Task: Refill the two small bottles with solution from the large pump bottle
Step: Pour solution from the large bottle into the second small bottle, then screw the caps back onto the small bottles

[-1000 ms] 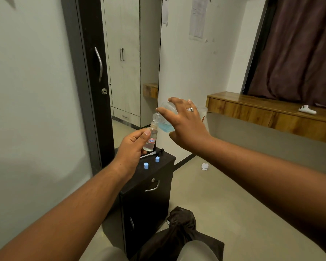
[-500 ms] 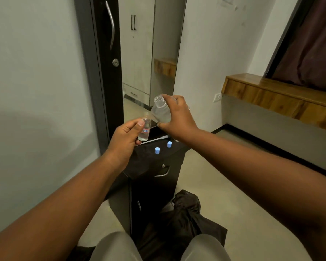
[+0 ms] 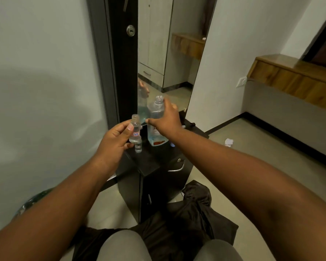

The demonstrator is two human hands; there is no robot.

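Above the black desk (image 3: 151, 162), the left hand (image 3: 113, 142) pinches one small bottle (image 3: 135, 131) upright, thumb across its front beside a white label with red and blue marks, the other fingers curled behind it. Its cap is off and clear liquid shows in it. Just right of that grip stands the large bottle (image 3: 155, 123), also upright and open at the neck with no pump on it — the right hand (image 3: 167, 121) is wrapped round its upper body from the right side, thumb reaching toward the left hand. Pale blue liquid sits low in the large bottle, and its base looks to be on or just above the desk top; I cannot tell which. Directly below the left grip, a second small bottle (image 3: 138, 146) stands on the desk, clear and uncapped, partly hidden behind the held one. Below the right wrist a bit of a blue cap (image 3: 172, 145) shows on the desk. Behind both hands a tall mirror (image 3: 164, 53) leans in a dark frame and repeats the bottle and fingers. Further right a crumpled white scrap (image 3: 229, 142) lies on the floor, and a dark bag (image 3: 196, 213) slumps at the desk's foot — nearest the person's knees.
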